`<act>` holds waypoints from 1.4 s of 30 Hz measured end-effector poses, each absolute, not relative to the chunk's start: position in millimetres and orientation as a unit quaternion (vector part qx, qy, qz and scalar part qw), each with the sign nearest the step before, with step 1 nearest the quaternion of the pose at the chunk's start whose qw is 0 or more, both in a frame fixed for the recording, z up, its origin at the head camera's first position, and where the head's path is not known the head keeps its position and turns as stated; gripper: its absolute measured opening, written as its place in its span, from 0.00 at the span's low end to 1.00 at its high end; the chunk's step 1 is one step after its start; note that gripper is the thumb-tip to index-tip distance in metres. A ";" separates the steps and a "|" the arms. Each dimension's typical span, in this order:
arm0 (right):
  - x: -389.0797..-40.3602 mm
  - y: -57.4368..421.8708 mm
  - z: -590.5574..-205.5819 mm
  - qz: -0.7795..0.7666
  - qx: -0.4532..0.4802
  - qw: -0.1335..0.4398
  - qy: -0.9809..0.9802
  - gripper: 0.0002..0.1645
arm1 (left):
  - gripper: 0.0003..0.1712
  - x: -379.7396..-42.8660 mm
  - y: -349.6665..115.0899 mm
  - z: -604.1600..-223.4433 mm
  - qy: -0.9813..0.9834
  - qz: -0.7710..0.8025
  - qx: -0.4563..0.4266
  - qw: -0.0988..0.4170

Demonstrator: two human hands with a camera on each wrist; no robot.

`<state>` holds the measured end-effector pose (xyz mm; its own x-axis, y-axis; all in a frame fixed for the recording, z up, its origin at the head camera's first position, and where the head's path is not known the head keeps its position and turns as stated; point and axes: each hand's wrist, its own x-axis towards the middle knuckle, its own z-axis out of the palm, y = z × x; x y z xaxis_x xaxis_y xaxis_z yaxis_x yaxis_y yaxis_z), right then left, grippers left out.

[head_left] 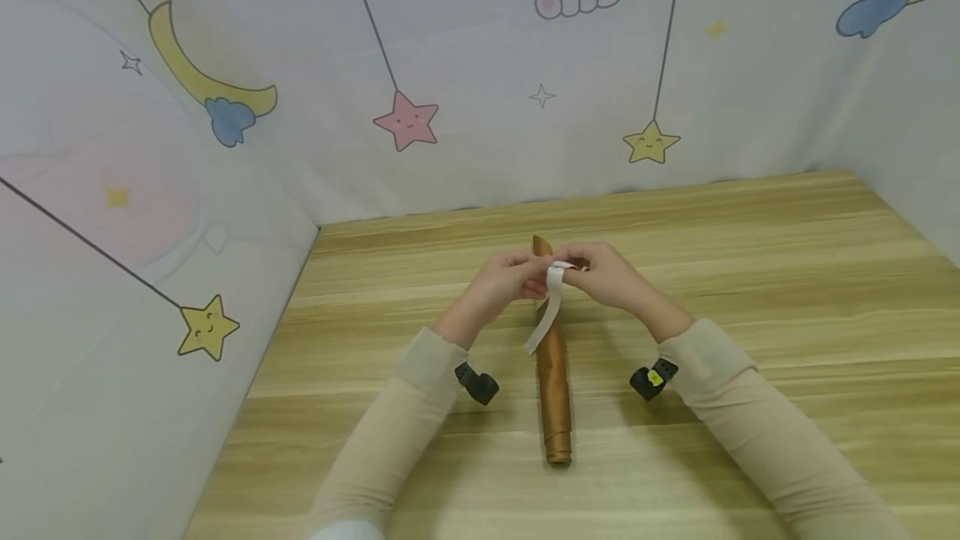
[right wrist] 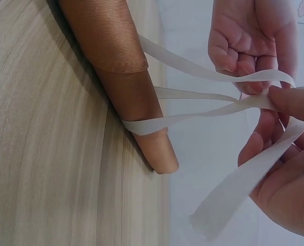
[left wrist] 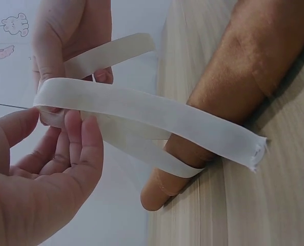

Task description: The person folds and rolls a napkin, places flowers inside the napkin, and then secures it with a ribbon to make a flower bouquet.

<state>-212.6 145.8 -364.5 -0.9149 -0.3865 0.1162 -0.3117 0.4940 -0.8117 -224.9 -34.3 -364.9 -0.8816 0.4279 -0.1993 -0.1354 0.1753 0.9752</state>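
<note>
A roll of brown, finely ribbed cloth (head_left: 555, 394) lies lengthwise on the table. White ribbon (left wrist: 157, 110) loops round the roll near its far end and rises to both hands. My left hand (head_left: 495, 283) pinches the ribbon between thumb and fingers; one frayed tail hangs past it across the roll in the left wrist view. Facing it, my right hand (head_left: 606, 275) also pinches the ribbon, fingertips close to the left ones. In the right wrist view the ribbon strands (right wrist: 193, 115) run taut from the roll to the fingers, which partly hide where they cross.
The wood-grain table (head_left: 750, 273) extends on both sides of the roll. Behind and to the left hangs a pale cloth backdrop (head_left: 480, 40) printed with stars and moons. A black wrist camera (head_left: 477, 383) sits below the left cuff, another (head_left: 652, 379) below the right.
</note>
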 end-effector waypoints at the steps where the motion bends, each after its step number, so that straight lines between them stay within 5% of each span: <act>1: -213.0 145.9 -364.6 -0.463 -0.202 0.041 0.862 0.13 | 0.18 -225.0 -34.2 -365.0 0.733 0.635 0.099 0.222; 42: -217.4 148.7 -369.4 -0.521 -0.158 0.075 0.835 0.14 | 0.11 -228.9 -39.6 -375.4 0.727 0.645 0.090 0.218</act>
